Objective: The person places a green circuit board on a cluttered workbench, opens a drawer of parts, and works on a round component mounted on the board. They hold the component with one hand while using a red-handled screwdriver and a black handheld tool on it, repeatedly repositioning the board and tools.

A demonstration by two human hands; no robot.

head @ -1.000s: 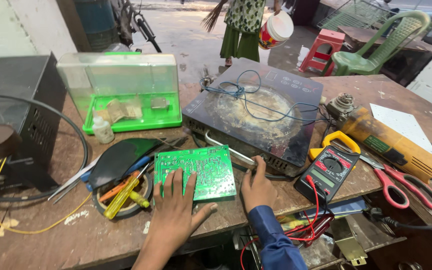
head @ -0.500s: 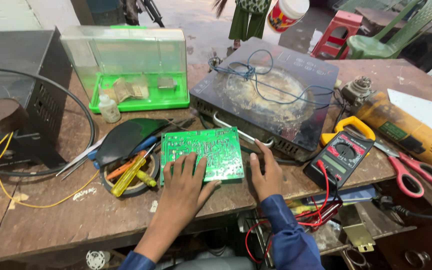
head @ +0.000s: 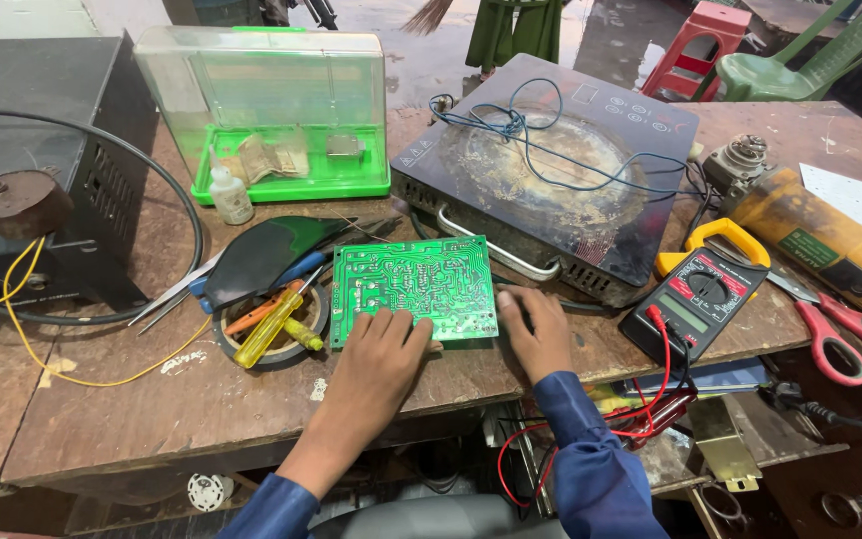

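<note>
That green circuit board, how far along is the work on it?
Done: the green circuit board lies on the bench beside the induction cooktop. In hand: the left hand presses its lower edge; the right hand rests beside it. Left: multimeter and screwdrivers lie untouched.

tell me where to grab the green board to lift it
Probably by its bare right edge, from the right. The board lies flat on the bench, the left hand rests on its near edge, and the right hand lies just beside that right edge.
</note>
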